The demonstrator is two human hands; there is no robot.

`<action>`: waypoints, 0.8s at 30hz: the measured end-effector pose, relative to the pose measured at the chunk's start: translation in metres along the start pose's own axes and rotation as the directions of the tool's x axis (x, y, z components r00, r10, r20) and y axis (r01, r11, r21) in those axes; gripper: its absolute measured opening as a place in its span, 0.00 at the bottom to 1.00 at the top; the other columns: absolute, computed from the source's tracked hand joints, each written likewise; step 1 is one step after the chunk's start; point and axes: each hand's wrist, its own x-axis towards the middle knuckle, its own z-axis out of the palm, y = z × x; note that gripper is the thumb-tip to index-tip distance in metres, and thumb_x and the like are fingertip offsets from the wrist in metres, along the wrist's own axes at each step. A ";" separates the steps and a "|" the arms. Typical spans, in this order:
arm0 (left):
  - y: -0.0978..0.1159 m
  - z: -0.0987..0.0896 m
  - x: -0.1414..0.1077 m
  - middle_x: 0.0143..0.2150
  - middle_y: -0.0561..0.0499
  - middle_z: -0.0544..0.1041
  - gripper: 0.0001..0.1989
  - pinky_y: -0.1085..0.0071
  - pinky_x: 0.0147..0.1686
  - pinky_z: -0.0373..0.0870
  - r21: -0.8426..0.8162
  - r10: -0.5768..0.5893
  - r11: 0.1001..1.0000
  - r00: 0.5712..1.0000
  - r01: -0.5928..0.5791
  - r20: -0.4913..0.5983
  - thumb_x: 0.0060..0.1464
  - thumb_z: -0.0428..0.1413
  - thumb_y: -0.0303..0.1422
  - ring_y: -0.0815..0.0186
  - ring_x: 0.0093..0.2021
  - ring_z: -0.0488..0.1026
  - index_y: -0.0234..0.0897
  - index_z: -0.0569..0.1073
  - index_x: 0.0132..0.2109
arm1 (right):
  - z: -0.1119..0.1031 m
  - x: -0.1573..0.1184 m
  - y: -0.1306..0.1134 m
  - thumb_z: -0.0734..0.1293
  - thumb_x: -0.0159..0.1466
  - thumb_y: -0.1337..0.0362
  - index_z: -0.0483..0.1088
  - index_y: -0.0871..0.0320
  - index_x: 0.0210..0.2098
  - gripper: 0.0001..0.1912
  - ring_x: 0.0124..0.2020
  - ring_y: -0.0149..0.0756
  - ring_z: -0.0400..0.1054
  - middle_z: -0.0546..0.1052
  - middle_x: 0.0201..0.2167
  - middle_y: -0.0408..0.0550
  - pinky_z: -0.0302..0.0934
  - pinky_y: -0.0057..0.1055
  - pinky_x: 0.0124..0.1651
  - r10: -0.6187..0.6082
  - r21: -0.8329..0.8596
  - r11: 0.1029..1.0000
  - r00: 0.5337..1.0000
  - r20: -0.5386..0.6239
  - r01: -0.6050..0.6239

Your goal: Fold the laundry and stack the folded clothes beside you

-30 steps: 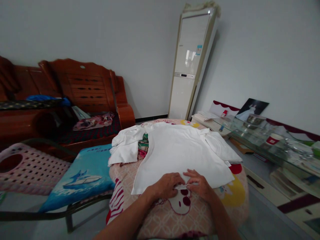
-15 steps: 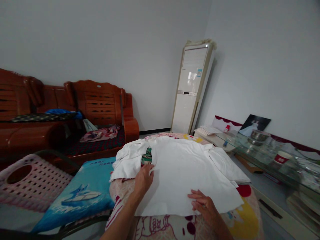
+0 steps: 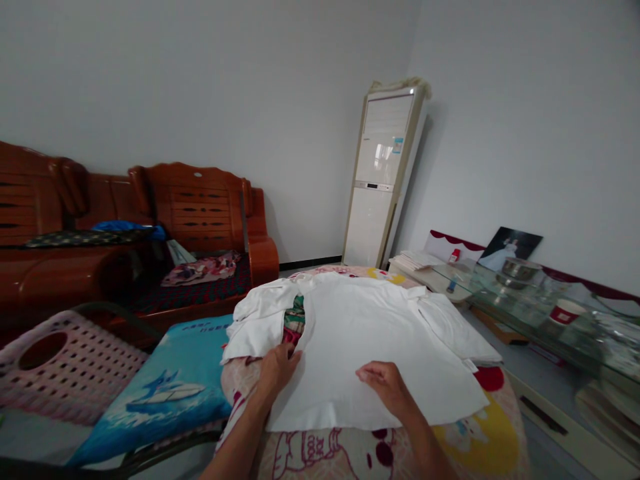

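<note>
A white T-shirt (image 3: 345, 333) lies spread over a round table, its near hem close to the table's front. At the shirt's left edge is my left hand (image 3: 280, 369), fingers bent and closed on the cloth near a gap where green and red patterned fabric (image 3: 295, 319) shows. Over the shirt's lower middle, my right hand (image 3: 387, 385) has its fingers curled together, with nothing visible in them. Bunched white cloth (image 3: 257, 323) lies left of the gap. A folded white garment (image 3: 455, 330) rests along the right side.
A patterned tablecloth (image 3: 320, 453) covers the table. To the left are a blue cushion (image 3: 165, 387), a pink woven basket (image 3: 85, 373) and a wooden sofa (image 3: 195, 207). A glass-topped cabinet (image 3: 525, 313) with a paper cup (image 3: 565, 313) stands right; an air conditioner (image 3: 373, 193) is behind.
My left hand has slid down and slightly left along the shirt's edge, uncovering more patterned fabric. The right hand has moved up and left, its spread fingers now curled together.
</note>
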 end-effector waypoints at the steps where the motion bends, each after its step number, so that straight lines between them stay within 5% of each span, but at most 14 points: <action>1: -0.001 -0.001 0.002 0.32 0.48 0.76 0.10 0.71 0.35 0.60 -0.021 0.012 1.000 1.000 -0.011 0.013 0.57 0.52 0.34 0.62 0.36 0.73 0.36 0.70 0.29 | 0.008 0.006 -0.001 0.67 0.59 0.48 0.79 0.61 0.33 0.21 0.34 0.40 0.72 0.79 0.30 0.49 0.65 0.34 0.39 -0.007 0.048 0.999 1.000 0.015 0.006; 5: 0.011 -0.002 0.010 0.22 0.54 0.68 0.15 0.73 0.29 0.58 -0.264 0.077 0.963 0.995 -0.056 0.070 0.56 0.51 0.35 0.67 0.28 0.69 0.36 0.64 0.22 | 0.041 0.021 -0.002 0.68 0.57 0.45 0.77 0.62 0.39 0.25 0.33 0.40 0.73 0.80 0.33 0.54 0.67 0.36 0.38 0.021 0.288 0.957 0.999 0.044 -0.033; 9: 0.044 0.018 0.003 0.20 0.56 0.65 0.15 0.75 0.24 0.59 -0.604 0.155 0.797 0.974 -0.024 0.166 0.55 0.51 0.40 0.70 0.21 0.65 0.36 0.65 0.25 | 0.062 0.026 0.002 0.66 0.57 0.42 0.72 0.64 0.49 0.33 0.28 0.38 0.72 0.79 0.33 0.53 0.65 0.32 0.29 0.121 0.385 0.916 0.993 -0.002 -0.110; 12: 0.065 0.041 -0.008 0.23 0.54 0.71 0.18 0.74 0.25 0.66 -0.799 0.271 0.582 0.890 0.151 0.366 0.55 0.49 0.46 0.69 0.22 0.70 0.34 0.70 0.35 | 0.063 0.028 0.011 0.67 0.57 0.46 0.70 0.65 0.53 0.34 0.27 0.36 0.70 0.77 0.27 0.48 0.64 0.30 0.28 0.134 0.332 0.939 0.983 -0.129 -0.084; 15: 0.069 0.055 -0.006 0.25 0.52 0.74 0.19 0.72 0.25 0.70 -0.798 0.301 0.559 0.842 0.225 0.448 0.56 0.49 0.44 0.68 0.22 0.72 0.32 0.71 0.43 | 0.058 0.029 0.021 0.71 0.52 0.53 0.71 0.64 0.52 0.32 0.30 0.39 0.70 0.77 0.26 0.47 0.66 0.33 0.33 0.129 0.280 0.958 0.970 -0.208 -0.067; 17: 0.066 0.054 0.010 0.28 0.51 0.75 0.16 0.72 0.27 0.71 -0.755 0.215 0.639 0.908 0.147 0.359 0.55 0.51 0.37 0.68 0.24 0.73 0.32 0.71 0.47 | 0.055 0.028 0.025 0.71 0.50 0.58 0.73 0.61 0.51 0.29 0.33 0.42 0.72 0.79 0.29 0.48 0.67 0.36 0.37 0.131 0.291 0.954 0.971 -0.201 -0.068; 19: 0.060 0.046 0.035 0.36 0.48 0.77 0.20 0.72 0.33 0.72 -0.688 0.096 0.725 0.987 0.018 0.127 0.53 0.54 0.29 0.68 0.32 0.76 0.34 0.69 0.53 | 0.054 0.027 0.027 0.69 0.49 0.61 0.74 0.59 0.49 0.26 0.36 0.45 0.73 0.80 0.33 0.50 0.68 0.39 0.40 0.129 0.315 0.947 0.973 -0.194 -0.063; 21: 0.056 0.037 0.065 0.46 0.44 0.76 0.26 0.70 0.43 0.71 -0.628 0.012 0.778 0.999 -0.028 -0.030 0.51 0.54 0.24 0.65 0.43 0.75 0.34 0.65 0.58 | 0.054 0.026 0.029 0.67 0.49 0.63 0.75 0.58 0.47 0.25 0.39 0.46 0.73 0.80 0.37 0.51 0.67 0.41 0.44 0.118 0.334 0.942 0.972 -0.202 -0.045; 24: 0.056 0.024 0.107 0.51 0.42 0.75 0.29 0.71 0.46 0.70 -0.647 -0.134 0.759 0.990 0.077 -0.040 0.49 0.57 0.22 0.63 0.49 0.73 0.33 0.64 0.60 | 0.056 0.025 0.031 0.66 0.48 0.64 0.76 0.58 0.46 0.24 0.43 0.47 0.73 0.80 0.40 0.52 0.66 0.43 0.48 0.106 0.340 0.940 0.970 -0.219 -0.026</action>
